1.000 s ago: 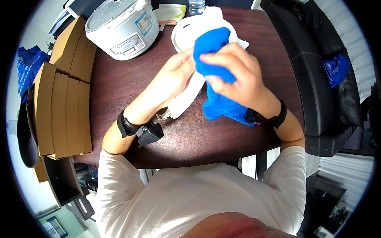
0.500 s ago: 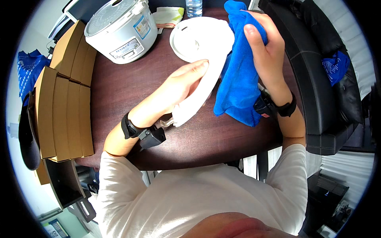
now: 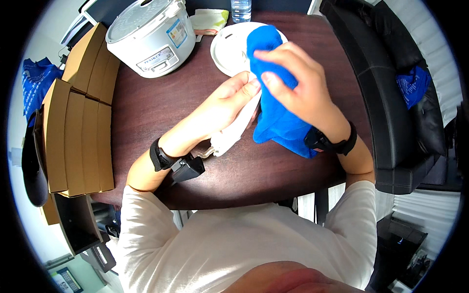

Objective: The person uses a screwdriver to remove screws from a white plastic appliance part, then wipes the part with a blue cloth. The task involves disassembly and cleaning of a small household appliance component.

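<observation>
My left hand [image 3: 230, 101] is closed round a long white piece [image 3: 233, 133], held at a slant over the table. A short pale cord or loop shows at its lower end; I cannot tell its exact kind. A blue cloth [image 3: 281, 110] is draped over its upper part, gripped by my right hand [image 3: 303, 85] with thumb and fingers pressing on it. The cloth hides that upper end. Just behind lies a round white disc-like part [image 3: 225, 51], partly covered by the cloth; whether it joins the long piece cannot be seen.
A white rice cooker [image 3: 151, 41] stands at the far left of the dark wooden table [image 3: 161, 112]. Beside it are a folded cloth [image 3: 209, 20] and a water bottle [image 3: 241, 10]. Cardboard boxes [image 3: 80, 141] line the left edge; a black sofa [image 3: 383, 97] is at right.
My right hand has moved left and slightly down with the blue cloth, from the side of the white piece to over its upper end. My left hand has stayed about where it was.
</observation>
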